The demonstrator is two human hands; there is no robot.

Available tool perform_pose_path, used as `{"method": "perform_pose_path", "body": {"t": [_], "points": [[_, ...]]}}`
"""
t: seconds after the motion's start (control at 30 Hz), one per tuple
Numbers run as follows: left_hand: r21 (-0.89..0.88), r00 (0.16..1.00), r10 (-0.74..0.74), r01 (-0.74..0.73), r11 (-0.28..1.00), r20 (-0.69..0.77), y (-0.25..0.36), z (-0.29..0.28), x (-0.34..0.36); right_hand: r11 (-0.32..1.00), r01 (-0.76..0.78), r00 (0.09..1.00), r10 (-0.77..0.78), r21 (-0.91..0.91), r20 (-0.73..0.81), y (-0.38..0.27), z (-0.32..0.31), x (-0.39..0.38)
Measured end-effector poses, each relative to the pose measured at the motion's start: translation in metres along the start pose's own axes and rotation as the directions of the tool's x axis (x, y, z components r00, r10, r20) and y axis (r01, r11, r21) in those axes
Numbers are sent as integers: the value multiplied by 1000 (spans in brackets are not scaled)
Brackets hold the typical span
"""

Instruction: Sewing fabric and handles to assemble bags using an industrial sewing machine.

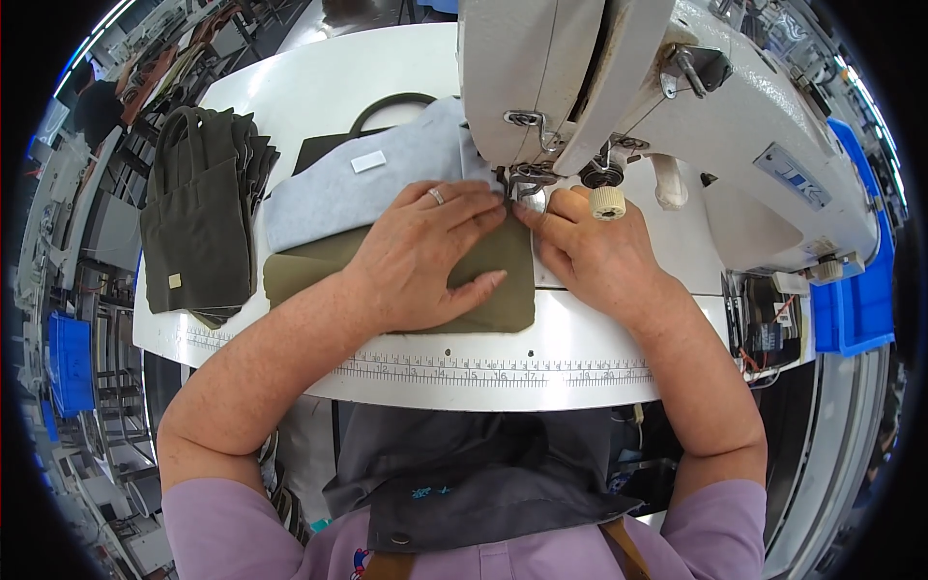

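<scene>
Under the needle of a white sewing machine (pixel 793 106) lies the edge of an olive-green fabric piece (pixel 483 300). My left hand (pixel 425 251) rests flat on it, fingers reaching toward the presser foot (pixel 522 182), thumb spread apart. A light grey-blue fabric layer (pixel 319 203) with a small white label (pixel 368 161) lies folded over the olive cloth, beyond my left hand. My right hand (pixel 594 246) is at the right of the presser foot, its fingers curled and pinching the fabric edge close to the needle. A dark strap loop (pixel 391 100) sticks out behind the grey-blue layer.
A stack of dark green bag pieces with handles (pixel 198 222) lies at the table's left. A printed ruler strip (pixel 483 371) runs along the front edge. At right are a tray of small tools (pixel 768 319) and a blue bin (pixel 851 300). The machine head overhangs the work.
</scene>
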State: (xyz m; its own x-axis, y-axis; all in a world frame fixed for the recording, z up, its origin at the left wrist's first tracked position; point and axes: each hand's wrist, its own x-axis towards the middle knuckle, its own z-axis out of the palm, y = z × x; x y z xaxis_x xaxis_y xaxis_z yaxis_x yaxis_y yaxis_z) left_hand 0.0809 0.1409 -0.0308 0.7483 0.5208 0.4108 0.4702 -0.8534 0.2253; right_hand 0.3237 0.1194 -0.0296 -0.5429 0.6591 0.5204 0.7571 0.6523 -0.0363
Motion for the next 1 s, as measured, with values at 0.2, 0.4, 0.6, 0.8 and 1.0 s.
{"method": "perform_pose_path", "body": {"t": [0.2,0.4,0.6,0.8,1.0], "points": [[14,1000,24,-24,1000,-8,-14,3,7,997,-78,997,78,24,-1,1,5,1],[1,1000,29,-29,1000,8,-20,2,6,994,-101,994,100,44,32,2,5,0],[-47,993,102,-100,994,58,-38,1,10,983,-148,989,145,113,32,6,7,-2],[-52,951,260,-254,966,169,-66,-17,25,976,-132,991,127,173,40,9,8,-4],[271,865,119,-280,921,487,-91,-41,46,965,-146,987,128,216,98,7,3,-4]]}}
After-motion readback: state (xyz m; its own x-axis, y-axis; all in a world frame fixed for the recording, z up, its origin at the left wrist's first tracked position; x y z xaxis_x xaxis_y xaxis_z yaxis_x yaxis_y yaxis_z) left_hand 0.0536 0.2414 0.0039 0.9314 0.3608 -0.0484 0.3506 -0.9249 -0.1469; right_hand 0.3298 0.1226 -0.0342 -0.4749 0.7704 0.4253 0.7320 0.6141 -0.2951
